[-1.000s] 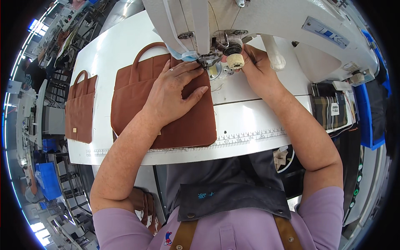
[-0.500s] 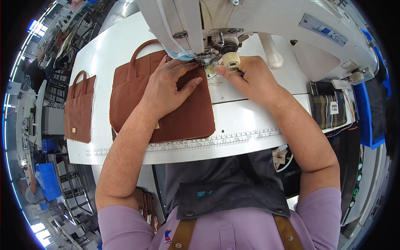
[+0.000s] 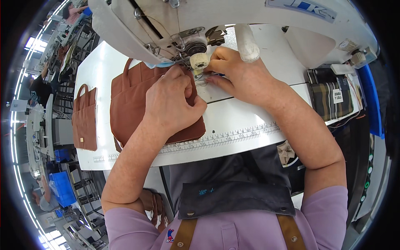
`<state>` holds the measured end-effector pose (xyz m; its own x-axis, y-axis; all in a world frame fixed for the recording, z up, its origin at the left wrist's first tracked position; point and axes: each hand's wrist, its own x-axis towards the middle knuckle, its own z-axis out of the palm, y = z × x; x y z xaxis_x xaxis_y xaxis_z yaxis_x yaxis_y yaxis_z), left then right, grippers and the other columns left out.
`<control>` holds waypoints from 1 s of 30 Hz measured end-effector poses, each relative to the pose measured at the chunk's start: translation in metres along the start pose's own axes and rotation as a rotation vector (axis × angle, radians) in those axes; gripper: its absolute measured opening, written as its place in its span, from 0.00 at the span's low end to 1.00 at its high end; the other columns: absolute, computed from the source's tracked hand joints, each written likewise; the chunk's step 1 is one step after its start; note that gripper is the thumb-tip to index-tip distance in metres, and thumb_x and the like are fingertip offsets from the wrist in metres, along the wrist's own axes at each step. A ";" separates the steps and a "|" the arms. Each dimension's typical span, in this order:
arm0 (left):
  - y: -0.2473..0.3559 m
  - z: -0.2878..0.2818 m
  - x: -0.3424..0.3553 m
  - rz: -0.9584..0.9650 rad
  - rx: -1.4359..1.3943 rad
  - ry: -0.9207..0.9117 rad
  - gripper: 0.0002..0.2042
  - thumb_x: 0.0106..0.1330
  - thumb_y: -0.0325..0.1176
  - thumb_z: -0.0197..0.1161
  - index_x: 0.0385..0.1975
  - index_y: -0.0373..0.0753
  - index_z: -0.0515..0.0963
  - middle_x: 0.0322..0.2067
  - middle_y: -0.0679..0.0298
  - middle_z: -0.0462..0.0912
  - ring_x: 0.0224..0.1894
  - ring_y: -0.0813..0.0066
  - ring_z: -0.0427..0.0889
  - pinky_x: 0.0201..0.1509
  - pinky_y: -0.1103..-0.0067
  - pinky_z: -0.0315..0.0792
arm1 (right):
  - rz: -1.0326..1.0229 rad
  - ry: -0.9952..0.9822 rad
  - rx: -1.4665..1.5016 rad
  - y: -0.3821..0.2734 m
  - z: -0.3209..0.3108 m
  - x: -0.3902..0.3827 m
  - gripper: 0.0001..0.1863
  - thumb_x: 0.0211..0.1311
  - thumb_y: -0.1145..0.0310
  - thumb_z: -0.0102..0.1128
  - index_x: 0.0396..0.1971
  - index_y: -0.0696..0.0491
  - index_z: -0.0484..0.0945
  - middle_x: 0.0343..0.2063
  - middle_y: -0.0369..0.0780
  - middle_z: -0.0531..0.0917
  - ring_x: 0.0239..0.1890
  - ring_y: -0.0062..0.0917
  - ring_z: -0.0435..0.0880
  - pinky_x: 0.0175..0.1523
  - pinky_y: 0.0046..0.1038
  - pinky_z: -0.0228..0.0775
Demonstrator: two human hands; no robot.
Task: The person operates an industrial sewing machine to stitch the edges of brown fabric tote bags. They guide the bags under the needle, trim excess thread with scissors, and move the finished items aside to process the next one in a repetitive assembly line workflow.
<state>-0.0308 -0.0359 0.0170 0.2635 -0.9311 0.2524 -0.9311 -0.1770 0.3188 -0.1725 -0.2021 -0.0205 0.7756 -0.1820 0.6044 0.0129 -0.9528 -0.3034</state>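
A brown bag panel with a loop handle lies flat on the white sewing table, its right edge by the needle area of a sewing machine. Above that panel is my left hand, its fingers curled together close to the needle; whatever they pinch is too small to make out. To the right of the needle, my right hand is closed, thumb and fingers drawn together around a small dark-blue thing that is mostly hidden. The machine's cream knob sits between the two hands.
A second, smaller-looking brown bag panel lies at the table's left edge. A ruler strip runs along the front edge. Plaid fabric pieces lie at the right, beside a blue bin. Other people work at the far left.
My left hand's fingers went from spread flat on the panel to curled together near the needle. My right hand stays beside the needle, its fingers rearranged. The whole view has shifted.
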 end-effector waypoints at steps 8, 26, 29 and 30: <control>-0.020 -0.007 0.006 -0.154 -0.362 -0.029 0.08 0.48 0.27 0.67 0.16 0.31 0.75 0.25 0.61 0.80 0.28 0.70 0.79 0.32 0.75 0.73 | -0.029 -0.016 0.006 -0.004 0.003 0.001 0.11 0.63 0.56 0.68 0.30 0.48 0.83 0.26 0.38 0.86 0.27 0.38 0.87 0.35 0.41 0.79; -0.024 0.002 -0.012 -0.034 -0.426 0.158 0.01 0.50 0.20 0.63 0.20 0.31 0.78 0.37 0.62 0.87 0.32 0.75 0.83 0.35 0.80 0.74 | -0.110 -0.093 -0.133 -0.017 0.002 0.006 0.04 0.56 0.67 0.64 0.30 0.48 0.85 0.35 0.36 0.82 0.34 0.31 0.88 0.35 0.35 0.80; -0.022 0.006 -0.015 0.063 -0.317 0.204 0.02 0.50 0.19 0.62 0.21 0.32 0.77 0.41 0.58 0.88 0.41 0.67 0.86 0.46 0.75 0.77 | -0.174 -0.084 -0.225 -0.023 -0.003 0.007 0.05 0.52 0.69 0.64 0.29 0.49 0.86 0.34 0.36 0.81 0.35 0.29 0.88 0.35 0.34 0.80; -0.022 0.007 -0.015 0.106 -0.275 0.228 0.02 0.49 0.18 0.62 0.21 0.32 0.77 0.40 0.58 0.88 0.42 0.64 0.86 0.46 0.73 0.78 | -0.173 -0.092 -0.246 -0.026 -0.006 0.008 0.04 0.51 0.69 0.65 0.28 0.49 0.86 0.34 0.36 0.81 0.35 0.28 0.88 0.35 0.33 0.80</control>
<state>-0.0166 -0.0201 -0.0006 0.2479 -0.8391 0.4843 -0.8616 0.0376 0.5062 -0.1703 -0.1805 -0.0035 0.8292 0.0002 0.5589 0.0052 -1.0000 -0.0073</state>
